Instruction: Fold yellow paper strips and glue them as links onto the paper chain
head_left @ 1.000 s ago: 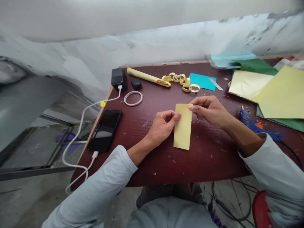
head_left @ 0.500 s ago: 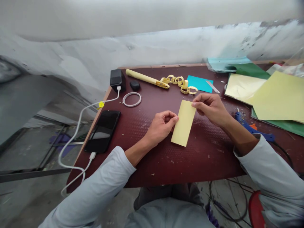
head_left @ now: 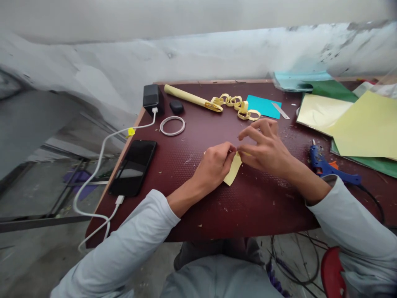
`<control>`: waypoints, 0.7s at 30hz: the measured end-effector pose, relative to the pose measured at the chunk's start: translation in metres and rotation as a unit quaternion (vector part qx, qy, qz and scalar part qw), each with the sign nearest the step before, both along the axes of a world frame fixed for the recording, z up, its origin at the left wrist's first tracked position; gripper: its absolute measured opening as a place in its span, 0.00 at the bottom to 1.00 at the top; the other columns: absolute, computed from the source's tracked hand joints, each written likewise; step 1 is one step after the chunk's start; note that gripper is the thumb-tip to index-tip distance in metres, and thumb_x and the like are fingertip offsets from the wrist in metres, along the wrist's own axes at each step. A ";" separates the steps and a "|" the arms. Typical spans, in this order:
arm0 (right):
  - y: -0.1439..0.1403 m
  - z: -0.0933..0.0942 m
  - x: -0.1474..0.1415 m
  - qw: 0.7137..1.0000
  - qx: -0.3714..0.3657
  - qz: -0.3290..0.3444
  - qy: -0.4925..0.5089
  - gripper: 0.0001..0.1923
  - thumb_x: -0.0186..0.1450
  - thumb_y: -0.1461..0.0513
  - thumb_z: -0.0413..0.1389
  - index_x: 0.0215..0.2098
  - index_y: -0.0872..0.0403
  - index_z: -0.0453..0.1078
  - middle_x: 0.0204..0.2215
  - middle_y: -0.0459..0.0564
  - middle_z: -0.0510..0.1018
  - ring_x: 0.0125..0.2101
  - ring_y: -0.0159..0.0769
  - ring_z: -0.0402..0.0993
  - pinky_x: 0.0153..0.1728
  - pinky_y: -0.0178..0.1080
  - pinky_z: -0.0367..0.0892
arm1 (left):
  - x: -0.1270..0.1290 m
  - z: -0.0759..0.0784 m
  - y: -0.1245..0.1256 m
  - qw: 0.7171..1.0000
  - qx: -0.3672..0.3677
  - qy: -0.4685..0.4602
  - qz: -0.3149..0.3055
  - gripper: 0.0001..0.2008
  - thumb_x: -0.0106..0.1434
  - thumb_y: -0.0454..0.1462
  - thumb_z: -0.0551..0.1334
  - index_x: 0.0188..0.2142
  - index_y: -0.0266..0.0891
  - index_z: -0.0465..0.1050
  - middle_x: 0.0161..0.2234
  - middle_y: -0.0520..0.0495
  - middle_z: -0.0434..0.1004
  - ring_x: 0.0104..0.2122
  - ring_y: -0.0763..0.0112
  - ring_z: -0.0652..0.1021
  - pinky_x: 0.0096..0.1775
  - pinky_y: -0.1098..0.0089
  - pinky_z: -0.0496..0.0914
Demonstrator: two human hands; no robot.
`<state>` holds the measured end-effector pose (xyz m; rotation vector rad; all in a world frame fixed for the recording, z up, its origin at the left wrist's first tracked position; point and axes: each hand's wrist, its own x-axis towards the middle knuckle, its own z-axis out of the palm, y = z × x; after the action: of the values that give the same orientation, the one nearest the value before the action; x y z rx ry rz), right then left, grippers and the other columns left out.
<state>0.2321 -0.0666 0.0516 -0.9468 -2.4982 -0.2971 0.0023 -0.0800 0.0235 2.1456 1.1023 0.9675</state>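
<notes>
A pale yellow piece of paper point(head_left: 233, 170) is between my hands above the front middle of the table, mostly covered by them. My left hand point(head_left: 215, 163) pinches its left side between thumb and fingers. My right hand point(head_left: 263, 149) has its thumb and index fingertip together at the paper's upper part, near the left fingertips, while its other fingers are raised and spread. Behind them lies a chain of yellow paper loops point(head_left: 235, 102), beside a rolled yellow paper tube point(head_left: 186, 95). A cutter blade point(head_left: 281, 111) rests on a turquoise paper piece point(head_left: 262, 106).
At right lie a blue glue gun point(head_left: 333, 169) with its cord and stacked yellow sheets point(head_left: 369, 128). On the left are a phone point(head_left: 133, 167), a white cable point(head_left: 99, 165), a black charger block point(head_left: 152, 99), a small black case point(head_left: 176, 106) and a white ring point(head_left: 172, 126).
The yellow paper was flat and fully visible; now much of it is hidden and its visible part is smaller. My right hand has moved left and down, close to my left hand.
</notes>
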 end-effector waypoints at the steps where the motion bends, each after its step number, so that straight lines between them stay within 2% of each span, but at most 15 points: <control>1: -0.001 0.000 -0.002 1.000 0.004 0.001 -0.007 0.07 0.72 0.65 0.63 0.40 0.48 0.83 0.55 0.53 0.80 0.59 0.58 0.70 0.63 0.65 0.57 | 0.000 0.000 0.000 1.000 0.005 0.004 -0.001 0.07 0.78 0.35 0.61 0.45 0.37 0.79 0.39 0.44 0.86 0.36 0.66 0.80 0.43 0.65 0.70; 5: -0.003 0.001 -0.004 1.000 0.015 -0.016 -0.010 0.09 0.73 0.66 0.62 0.40 0.48 0.84 0.53 0.53 0.81 0.59 0.58 0.70 0.62 0.67 0.57 | 0.000 0.000 -0.001 0.999 0.023 0.027 -0.008 0.08 0.78 0.35 0.61 0.43 0.37 0.79 0.38 0.43 0.85 0.36 0.65 0.80 0.43 0.64 0.70; 9: -0.005 0.003 -0.005 0.999 0.028 -0.009 -0.020 0.09 0.72 0.67 0.63 0.41 0.48 0.84 0.53 0.53 0.81 0.58 0.58 0.71 0.64 0.68 0.57 | 0.001 0.001 -0.002 0.998 0.035 0.050 0.011 0.09 0.78 0.34 0.60 0.41 0.37 0.79 0.37 0.43 0.84 0.35 0.64 0.79 0.42 0.64 0.69; 14: -0.002 0.004 -0.004 0.999 0.020 -0.025 -0.020 0.08 0.73 0.65 0.62 0.39 0.49 0.83 0.52 0.53 0.81 0.59 0.60 0.71 0.63 0.69 0.58 | 0.001 0.003 -0.002 0.999 0.017 0.031 0.000 0.09 0.77 0.35 0.61 0.40 0.37 0.78 0.36 0.45 0.84 0.33 0.66 0.79 0.40 0.65 0.68; 18: 0.016 0.003 0.018 0.997 0.028 -0.059 -0.031 0.08 0.75 0.63 0.61 0.38 0.52 0.81 0.53 0.55 0.83 0.58 0.60 0.72 0.61 0.68 0.59 | -0.002 0.003 0.000 1.000 -0.028 -0.003 0.001 0.07 0.75 0.34 0.62 0.39 0.38 0.79 0.35 0.46 0.85 0.33 0.69 0.79 0.39 0.67 0.68; 21: 0.032 0.003 0.040 0.992 0.042 -0.120 -0.013 0.07 0.73 0.63 0.64 0.35 0.55 0.79 0.51 0.59 0.83 0.57 0.61 0.71 0.59 0.67 0.59 | -0.005 0.001 0.002 0.999 -0.050 -0.011 0.017 0.08 0.74 0.34 0.63 0.38 0.38 0.80 0.33 0.48 0.85 0.30 0.70 0.78 0.37 0.68 0.66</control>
<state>0.2718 -0.0347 0.0550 -1.2167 -2.3755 -0.4900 -0.0026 -0.0782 0.0243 2.0381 1.1558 0.9285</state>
